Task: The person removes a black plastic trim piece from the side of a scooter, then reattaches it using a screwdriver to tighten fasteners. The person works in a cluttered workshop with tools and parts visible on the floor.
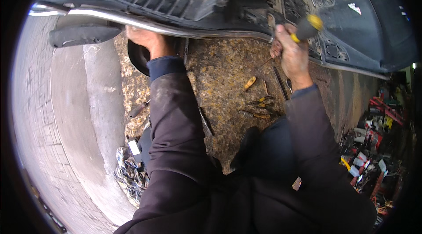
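Note:
My right hand (293, 56) is closed round a screwdriver (308, 28) with a black and yellow handle. The handle sticks out up and to the right, and a thin shank seems to come out below the fingers. This hand is right at the lower edge of a dark scooter body (176, 3). My left hand (151, 42) reaches to the silver trim strip (114, 15) along that edge; its fingertips are hidden there. Beside it a black footrest-like piece (85, 35) sticks out to the left.
On the speckled ground lie a yellow-handled tool (250, 82), pliers (259, 114), a dark bar (280, 82) and another screwdriver (139, 109). A patterned cloth (129, 177) is by my left knee. Cluttered parts (369, 146) pile up at the right. Paving (37, 97) runs along the left.

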Demonstrator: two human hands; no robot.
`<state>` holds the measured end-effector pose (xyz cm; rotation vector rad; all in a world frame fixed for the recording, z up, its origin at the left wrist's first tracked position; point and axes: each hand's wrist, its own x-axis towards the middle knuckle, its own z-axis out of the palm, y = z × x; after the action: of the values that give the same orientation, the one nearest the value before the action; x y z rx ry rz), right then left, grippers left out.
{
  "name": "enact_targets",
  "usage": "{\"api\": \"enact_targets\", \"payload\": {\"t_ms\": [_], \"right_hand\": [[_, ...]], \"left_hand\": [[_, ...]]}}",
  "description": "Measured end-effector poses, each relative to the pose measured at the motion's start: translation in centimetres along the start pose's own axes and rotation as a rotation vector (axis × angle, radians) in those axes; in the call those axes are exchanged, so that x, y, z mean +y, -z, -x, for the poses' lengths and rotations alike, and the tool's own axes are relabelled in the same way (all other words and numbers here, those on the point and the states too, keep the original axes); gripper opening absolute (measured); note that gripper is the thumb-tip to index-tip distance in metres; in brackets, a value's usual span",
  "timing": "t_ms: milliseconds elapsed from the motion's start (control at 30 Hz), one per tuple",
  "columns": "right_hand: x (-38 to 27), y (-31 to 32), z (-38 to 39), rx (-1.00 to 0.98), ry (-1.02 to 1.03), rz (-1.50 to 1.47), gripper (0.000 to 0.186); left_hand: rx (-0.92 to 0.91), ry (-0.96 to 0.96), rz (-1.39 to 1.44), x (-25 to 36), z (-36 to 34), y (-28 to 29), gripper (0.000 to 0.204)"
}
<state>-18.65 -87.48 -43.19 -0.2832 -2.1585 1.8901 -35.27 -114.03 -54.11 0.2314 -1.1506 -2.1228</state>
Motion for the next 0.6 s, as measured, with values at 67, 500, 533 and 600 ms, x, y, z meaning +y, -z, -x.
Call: {"api": "enact_targets", "payload": {"t_ms": [67,500,533,600], "right_hand": [[1.1,0.9,-0.5,0.058,-0.027,0.118,0.020],[1.4,6.1,-2.0,0.076,-0.110,-0.067,0.023],[1.5,6.3,-2.0,0.119,-0.150,-0.072,0.023],[1.6,6.2,-2.1,0.136,-0.179,-0.115,0.023]], "left_hand": [[-0.054,-0.151,-0.270,-0.2,-0.9,1.0,0.035],[-0.214,0.461,0.237,4.3,0.9,-0.8,0.049],[-0.143,0.494,0.225,4.5,1.0,-0.7,0.046],[-0.084,0.500,0.124,4.8,0.9,-0.3,0.043]]}}
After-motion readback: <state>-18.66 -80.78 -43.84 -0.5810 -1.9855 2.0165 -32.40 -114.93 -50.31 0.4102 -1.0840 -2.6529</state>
